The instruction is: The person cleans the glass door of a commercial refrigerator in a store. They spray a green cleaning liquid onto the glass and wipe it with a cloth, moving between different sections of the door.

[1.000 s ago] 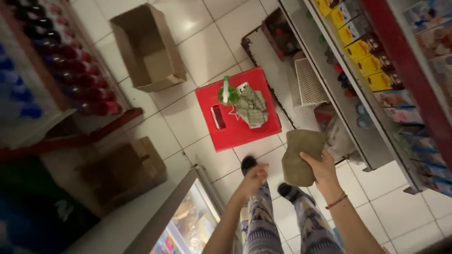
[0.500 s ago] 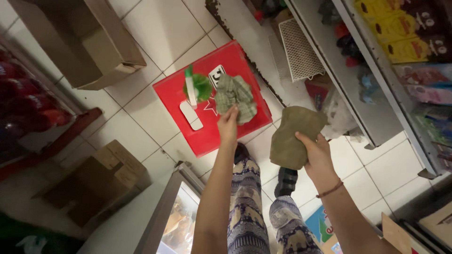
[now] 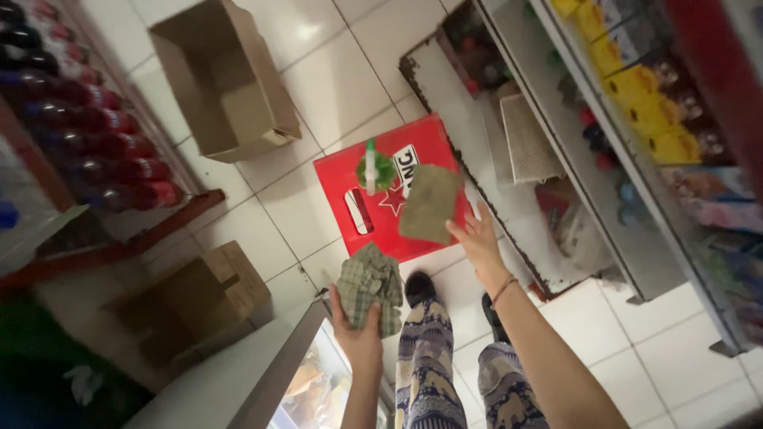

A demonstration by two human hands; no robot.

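Checked cloth (image 3: pixel 370 287), soft, light and crumpled, is bunched in the closed left-hand fingers (image 3: pixel 350 316); the olive cloth (image 3: pixel 430 204) lies just beyond the spread, empty right-hand fingers (image 3: pixel 470 232), on a red box (image 3: pixel 350 181).

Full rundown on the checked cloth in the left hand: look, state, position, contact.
The checked cloth is soft woven fabric in a pale green and beige plaid, crumpled into a loose bunch with folds hanging down. The left hand grips it from below, fingers wrapped around its lower edge, holding it up in the air above the white tiled floor, just in front of the red crate. Nothing else touches it.
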